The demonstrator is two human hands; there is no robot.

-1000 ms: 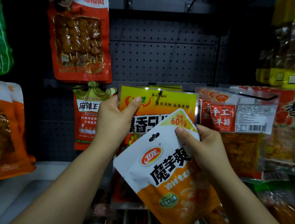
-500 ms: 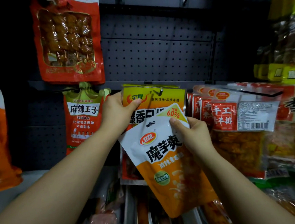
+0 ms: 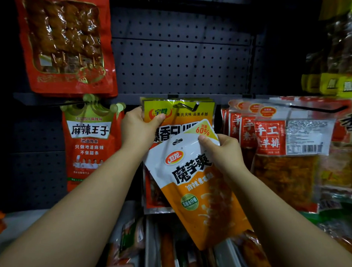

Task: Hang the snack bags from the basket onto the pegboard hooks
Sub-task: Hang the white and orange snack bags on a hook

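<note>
holding the white-and-orange snack bag (image 3: 195, 179) near its top right corner, the right hand (image 3: 224, 151) has thumb and fingers pinched round the edge, so the hang hole at the bag's top sits free just below the peg. the bag tilts, its top leaning toward the centre of the frame and its bottom swinging toward the lower middle, which looks like an approach angle for threading the hole. the left hand (image 3: 139, 128) grips the upper left corner of the yellow bags (image 3: 178, 115) already hanging at centre, thumb across the front, probably to steady or press them back and make room on the hook (image 3: 187, 107), whose tip pokes out through the front bag.

around this, a red skewer pack (image 3: 66, 45) hangs at upper left, a red crowned bag (image 3: 90, 143) at centre left, and red-labelled clear bags (image 3: 276, 149) at centre right on a long black peg (image 3: 319, 109). dark pegboard (image 3: 178, 58) fills the upper middle. more packets lie along the bottom edge; whether they sit in the basket cannot be told. the yellow stack already crowds the hook, so it stands in the way.
</note>
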